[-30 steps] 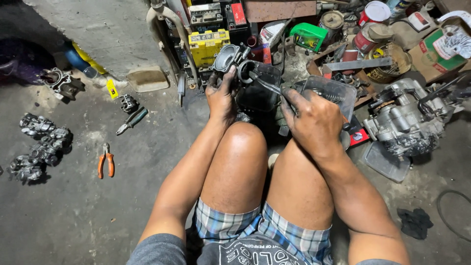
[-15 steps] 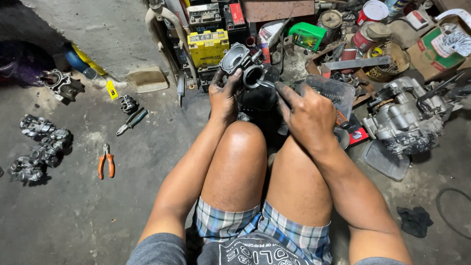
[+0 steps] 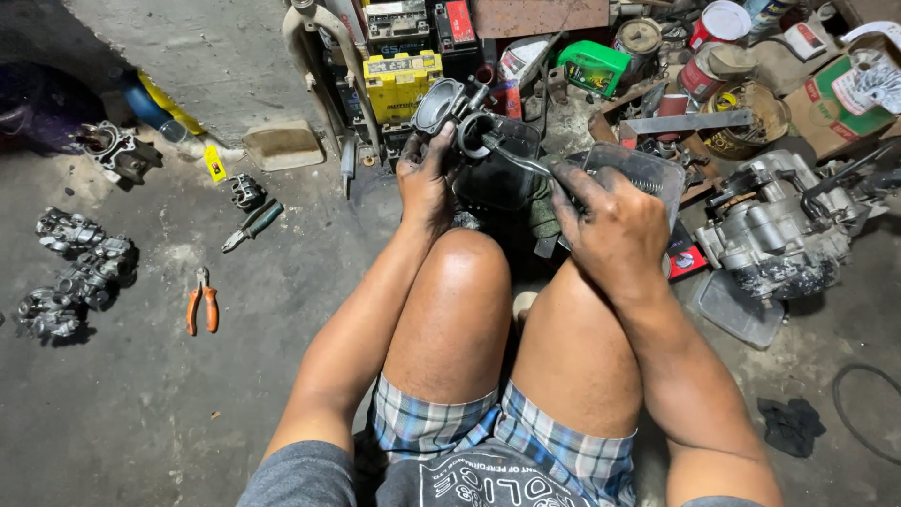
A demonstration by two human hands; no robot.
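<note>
I sit low with my bare knees up. My left hand [image 3: 427, 178], black with grease, grips a small grey metal engine part [image 3: 460, 117] with round openings, held up in front of my left knee. My right hand [image 3: 610, 221] holds a thin metal tool [image 3: 514, 160] whose tip reaches into one round opening of the part. Under my hands sits a dark plastic tray [image 3: 648, 169], and a green rag [image 3: 542, 207] lies against it.
Orange-handled pliers [image 3: 202, 305], a screwdriver [image 3: 251, 225] and several greasy metal parts [image 3: 70, 272] lie on the concrete floor at left. A yellow battery [image 3: 399, 84] stands ahead. An engine block [image 3: 779, 235] sits at right among cans, boxes and a green container [image 3: 591, 66].
My left hand has lifted and turned the metal part slightly up and away. My right hand shifted its grip, bringing the thin tool's tip into the part's opening.
</note>
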